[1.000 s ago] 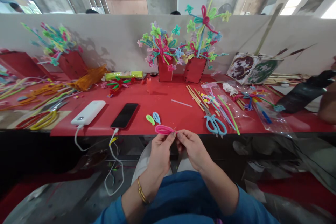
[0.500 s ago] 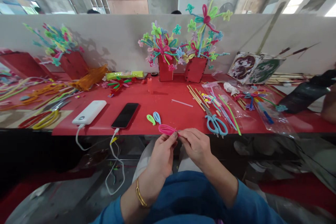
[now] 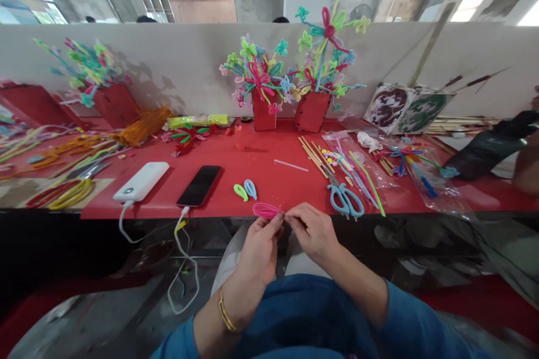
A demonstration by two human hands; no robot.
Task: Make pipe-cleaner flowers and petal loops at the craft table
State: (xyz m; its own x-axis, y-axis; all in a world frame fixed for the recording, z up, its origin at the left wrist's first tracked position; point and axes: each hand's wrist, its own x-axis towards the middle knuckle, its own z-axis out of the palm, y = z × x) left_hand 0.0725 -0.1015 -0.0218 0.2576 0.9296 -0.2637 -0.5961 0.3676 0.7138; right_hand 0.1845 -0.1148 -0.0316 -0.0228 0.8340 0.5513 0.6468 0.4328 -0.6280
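Note:
A pink pipe cleaner (image 3: 266, 211), bent into narrow loops, juts leftward from my fingers over the table's front edge. My left hand (image 3: 263, 241) pinches it near the ends of the loops. Close beside, my right hand (image 3: 312, 231) is closed with thumb and forefinger on the gathered ends, which the fingers mostly hide. Just beyond lie a green pipe cleaner loop (image 3: 241, 192) and a light blue pipe cleaner loop (image 3: 250, 188). Blue-handled scissors (image 3: 346, 200) rest to the right of my right hand.
Left on the red table (image 3: 261, 165) are a black phone (image 3: 199, 185) and a white power bank (image 3: 141, 181), both cabled. Red vases (image 3: 313, 112) of pipe cleaner flowers stand at the back. Wooden sticks (image 3: 314, 156), plastic bags and a dark bottle (image 3: 490, 148) lie to the right.
My right fingers have shifted slightly at the ends of the pink pipe cleaner. Both hands keep their pinch, and the whole view has moved a little.

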